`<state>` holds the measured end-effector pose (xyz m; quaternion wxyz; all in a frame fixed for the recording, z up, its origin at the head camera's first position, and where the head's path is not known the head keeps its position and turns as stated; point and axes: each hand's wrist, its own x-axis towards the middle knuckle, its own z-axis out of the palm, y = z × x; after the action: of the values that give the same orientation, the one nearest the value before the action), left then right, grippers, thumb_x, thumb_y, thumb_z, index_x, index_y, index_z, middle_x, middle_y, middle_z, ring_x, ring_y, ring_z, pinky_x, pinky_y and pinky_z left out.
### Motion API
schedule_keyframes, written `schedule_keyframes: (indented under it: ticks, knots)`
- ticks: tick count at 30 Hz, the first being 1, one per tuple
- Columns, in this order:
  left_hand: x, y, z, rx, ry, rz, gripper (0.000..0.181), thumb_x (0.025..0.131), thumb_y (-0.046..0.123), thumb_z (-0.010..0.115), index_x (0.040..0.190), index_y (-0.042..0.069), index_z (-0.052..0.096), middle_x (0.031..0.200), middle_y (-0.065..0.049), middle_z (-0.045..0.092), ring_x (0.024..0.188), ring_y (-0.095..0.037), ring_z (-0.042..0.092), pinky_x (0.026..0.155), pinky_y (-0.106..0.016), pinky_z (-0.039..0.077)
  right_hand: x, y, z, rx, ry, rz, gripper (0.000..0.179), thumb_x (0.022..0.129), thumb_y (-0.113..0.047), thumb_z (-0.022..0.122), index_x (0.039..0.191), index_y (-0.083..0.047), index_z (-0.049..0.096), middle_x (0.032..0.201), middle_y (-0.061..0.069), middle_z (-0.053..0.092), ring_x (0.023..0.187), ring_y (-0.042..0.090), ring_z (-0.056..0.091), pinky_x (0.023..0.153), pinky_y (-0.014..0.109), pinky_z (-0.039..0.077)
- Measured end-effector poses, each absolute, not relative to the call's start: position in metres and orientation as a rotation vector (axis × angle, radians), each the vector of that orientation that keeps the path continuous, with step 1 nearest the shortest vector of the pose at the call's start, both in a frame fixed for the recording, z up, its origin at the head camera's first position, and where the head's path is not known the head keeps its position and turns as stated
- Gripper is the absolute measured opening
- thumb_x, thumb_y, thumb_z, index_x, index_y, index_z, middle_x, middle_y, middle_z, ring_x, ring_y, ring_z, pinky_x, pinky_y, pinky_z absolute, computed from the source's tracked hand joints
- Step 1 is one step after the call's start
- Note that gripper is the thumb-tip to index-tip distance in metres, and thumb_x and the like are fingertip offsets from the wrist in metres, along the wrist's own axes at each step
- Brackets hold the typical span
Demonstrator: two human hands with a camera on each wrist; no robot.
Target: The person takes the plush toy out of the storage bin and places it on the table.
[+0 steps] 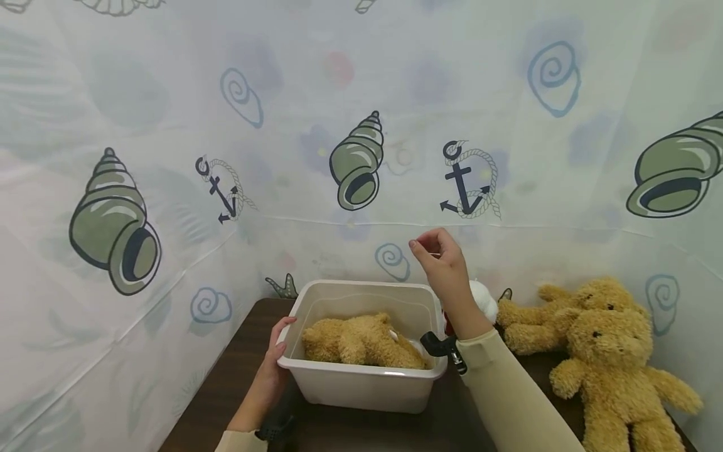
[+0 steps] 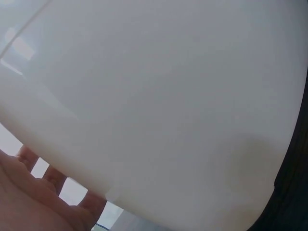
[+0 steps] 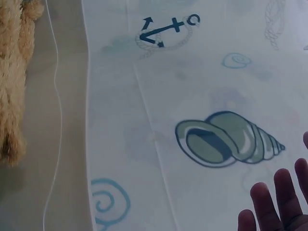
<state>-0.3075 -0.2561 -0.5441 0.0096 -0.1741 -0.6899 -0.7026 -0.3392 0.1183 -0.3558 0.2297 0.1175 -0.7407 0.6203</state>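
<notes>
A white plastic tub [image 1: 361,389] stands on the dark table. Inside it lies a tan teddy bear [image 1: 353,339], with a small white patch near its right part. My left hand [image 1: 272,370] grips the tub's left rim, thumb on top of the edge. From the left wrist view, the fingers of that hand [image 2: 43,197] curl at the rim beside the tub's smooth outer wall [image 2: 168,96]. My right hand [image 1: 446,263] is raised above the tub's back right corner, fingers loosely bent. In the right wrist view its fingers [image 3: 264,207] are spread and no object shows among them.
Two more tan teddy bears [image 1: 612,370] are at the right, one sitting in front of the other. A fluffy white thing [image 1: 482,300] with some red is partly hidden behind my right wrist. A patterned curtain [image 1: 294,176] hangs behind the brown tabletop [image 1: 226,389].
</notes>
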Motion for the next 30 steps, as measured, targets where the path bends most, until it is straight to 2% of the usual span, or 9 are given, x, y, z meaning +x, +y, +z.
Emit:
schedule_keyframes:
  ticks: [8,14,17,22,26,30]
  knots:
    - [-0.304,-0.257,-0.544,-0.551,-2.146,-2.205,0.060,0.109,0.042,0.027,0.164,0.020,0.017,0.163,-0.008,0.024,0.143,-0.031,0.033,0.109,-0.050,0.039,-0.346,0.069,-0.354,0.450,-2.067,1.736,0.021,0.103,-0.029,0.076,0.112,-0.012,0.066,0.109,0.006,0.069,0.102,0.020,0.066,0.092,0.036,0.053]
    - [-0.304,-0.257,-0.545,-0.542,-2.130,-2.238,0.059,0.108,0.042,0.028,0.163,0.021,0.018,0.161,-0.008,0.024,0.140,-0.026,0.036,0.108,-0.049,0.040,-0.345,0.028,-0.345,0.585,-2.208,1.640,0.018,0.105,-0.031,0.072,0.116,-0.019,0.065,0.099,0.004,0.068,0.087,0.022,0.063,0.076,0.038,0.051]
    - [-0.304,-0.257,-0.546,-0.519,-2.111,-2.242,0.059,0.108,0.041,0.029,0.163,0.021,0.020,0.161,-0.008,0.026,0.140,-0.026,0.037,0.108,-0.048,0.040,-0.355,0.003,-0.349,0.661,-2.260,1.687,0.019,0.106,-0.032,0.070,0.118,-0.018,0.064,0.096,0.004,0.066,0.084,0.021,0.060,0.074,0.036,0.050]
    - [-0.306,-0.255,-0.545,-0.532,-2.135,-2.235,0.060,0.108,0.042,0.028,0.163,0.021,0.018,0.162,-0.010,0.023,0.141,-0.033,0.033,0.107,-0.049,0.040,-0.378,-0.019,-0.387,0.846,-2.449,1.847,0.024,0.108,-0.027,0.066,0.124,-0.010,0.063,0.098,0.008,0.067,0.088,0.018,0.064,0.081,0.033,0.051]
    - [-0.309,-0.253,-0.543,-0.528,-2.147,-2.236,0.060,0.108,0.044,0.029,0.164,0.023,0.018,0.165,-0.008,0.020,0.144,-0.036,0.028,0.108,-0.049,0.039,-0.391,-0.019,-0.418,1.000,-2.666,1.805,0.024,0.107,-0.023,0.067,0.124,-0.006,0.066,0.102,0.010,0.070,0.101,0.033,0.069,0.090,0.045,0.055]
    - [-0.307,-0.255,-0.543,-0.510,-2.138,-2.238,0.059,0.108,0.044,0.030,0.162,0.023,0.019,0.165,-0.008,0.019,0.143,-0.037,0.027,0.107,-0.049,0.039,-0.397,-0.022,-0.436,1.161,-2.790,1.682,0.027,0.105,-0.026,0.071,0.125,-0.008,0.069,0.112,0.010,0.073,0.110,0.036,0.069,0.095,0.046,0.056]
